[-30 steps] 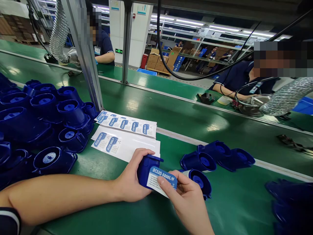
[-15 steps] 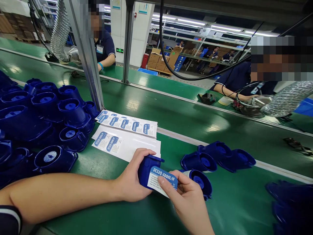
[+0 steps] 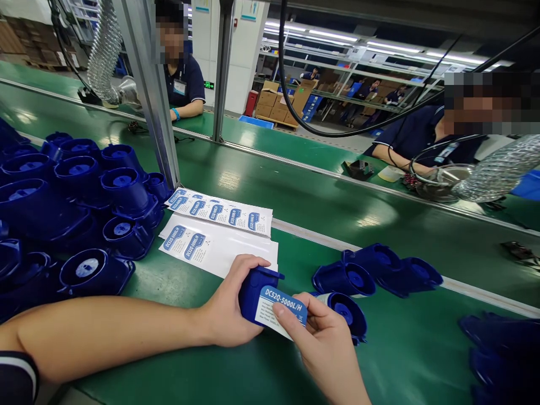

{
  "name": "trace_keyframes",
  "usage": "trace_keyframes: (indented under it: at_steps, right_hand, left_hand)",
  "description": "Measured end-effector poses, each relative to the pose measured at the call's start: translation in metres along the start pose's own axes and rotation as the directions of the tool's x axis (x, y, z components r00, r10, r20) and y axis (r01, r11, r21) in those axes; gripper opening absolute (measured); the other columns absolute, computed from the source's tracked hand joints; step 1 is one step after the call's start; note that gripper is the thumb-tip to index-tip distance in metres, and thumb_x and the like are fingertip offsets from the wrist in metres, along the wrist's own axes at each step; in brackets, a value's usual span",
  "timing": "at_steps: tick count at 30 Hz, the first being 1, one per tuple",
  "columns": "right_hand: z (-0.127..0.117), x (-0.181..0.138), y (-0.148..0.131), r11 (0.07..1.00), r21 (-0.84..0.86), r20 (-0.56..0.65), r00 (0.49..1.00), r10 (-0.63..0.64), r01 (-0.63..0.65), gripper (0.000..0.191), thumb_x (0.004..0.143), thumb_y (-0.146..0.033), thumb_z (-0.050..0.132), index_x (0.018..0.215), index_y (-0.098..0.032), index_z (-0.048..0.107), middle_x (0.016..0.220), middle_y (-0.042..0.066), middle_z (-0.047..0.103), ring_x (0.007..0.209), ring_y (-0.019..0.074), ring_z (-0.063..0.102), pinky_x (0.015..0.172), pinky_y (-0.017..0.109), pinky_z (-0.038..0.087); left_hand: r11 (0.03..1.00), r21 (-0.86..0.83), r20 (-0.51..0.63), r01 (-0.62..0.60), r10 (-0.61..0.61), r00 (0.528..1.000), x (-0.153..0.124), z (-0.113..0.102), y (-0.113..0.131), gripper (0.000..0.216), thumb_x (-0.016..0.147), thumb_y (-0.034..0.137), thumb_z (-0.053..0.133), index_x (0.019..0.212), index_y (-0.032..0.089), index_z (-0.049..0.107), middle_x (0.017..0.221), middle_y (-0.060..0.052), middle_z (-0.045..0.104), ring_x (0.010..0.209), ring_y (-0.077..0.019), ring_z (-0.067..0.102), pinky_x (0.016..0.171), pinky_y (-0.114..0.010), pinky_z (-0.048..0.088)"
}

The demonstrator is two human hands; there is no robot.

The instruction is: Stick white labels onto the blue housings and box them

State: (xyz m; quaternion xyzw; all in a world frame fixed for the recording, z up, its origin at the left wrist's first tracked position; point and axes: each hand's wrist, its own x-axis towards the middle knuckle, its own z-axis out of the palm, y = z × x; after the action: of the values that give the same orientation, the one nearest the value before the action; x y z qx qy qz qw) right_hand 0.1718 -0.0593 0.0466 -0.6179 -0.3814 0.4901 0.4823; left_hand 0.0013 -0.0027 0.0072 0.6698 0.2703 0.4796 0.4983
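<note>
Green surface point(image 3: 202, 374), glossy, running wide left to right; a pale strip point(image 3: 320, 237) marks its far edge. Beyond it a green belt point(image 3: 253, 174), then a metal rail.

Left end: pile point(image 3: 82, 188) of dark-blue housings, crowded and overlapping, most with round mouths up. Behind, across the belt, a foil duct point(image 3: 101, 56) hangs down. Metal post point(image 3: 149, 93) slants up from the far edge, just right of the pile. Past it, a co-worker point(image 3: 188, 84) in navy, badge on chest, arm on the far side.

Right of the post's foot, label sheets point(image 3: 228, 253) lie at the far edge, overlapping, the nearer mostly bare backing.

Mid-surface, towards the near edge: left hand point(image 3: 228, 315), grip wrapped round one housing point(image 3: 250, 292). Label point(image 3: 270, 301), "DC52Q-5000L/H", laps its face; whether stuck, can't tell. Right hand point(image 3: 331, 343) has its grip pinched on the label's right end.

Room behind: white column point(image 3: 244, 56), cartons point(image 3: 270, 104), shelving under strip lights.

Right: three loose housings point(image 3: 343, 278) by the far edge, one more partly behind the right hand. Second co-worker point(image 3: 409, 135) across the belt. Right end: dark housings point(image 3: 502, 337), count unclear.
</note>
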Motion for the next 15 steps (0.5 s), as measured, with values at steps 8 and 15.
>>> trace_keyframes:
  at_steps: [8, 15]
  right_hand:
    - [-0.0008, 0.0003, -0.0027, 1.0, -0.026, 0.009, 1.0, -0.012, 0.012, 0.046, 0.069, -0.06, 0.095, 0.069, -0.02, 0.072, 0.068, 0.003, 0.068, 0.064, 0.0194, 0.061, 0.061, 0.03, 0.055]
    - [0.0, -0.0009, -0.0008, 1.0, 0.017, -0.006, 1.0, -0.001, 0.001, 0.045, 0.069, -0.056, 0.097, 0.071, -0.019, 0.072, 0.068, 0.001, 0.066, 0.067, 0.0177, 0.06, 0.063, 0.028, 0.054]
  left_hand:
    - [1.0, -0.004, -0.001, 0.014, -0.014, 1.0, -0.0002, 0.0, 0.0002, 0.087, 0.063, 0.0, 0.074, 0.141, 0.029, 0.05, 0.138, -0.009, 0.051, 0.125, -0.0312, 0.058, 0.116, -0.051, 0.048]
    - [1.0, -0.019, 0.009, 0.02, -0.02, 1.0, -0.0005, -0.0003, -0.0008, 0.089, 0.062, 0.0, 0.073, 0.142, 0.029, 0.049, 0.138, -0.009, 0.051, 0.124, -0.0311, 0.059, 0.116, -0.051, 0.048]
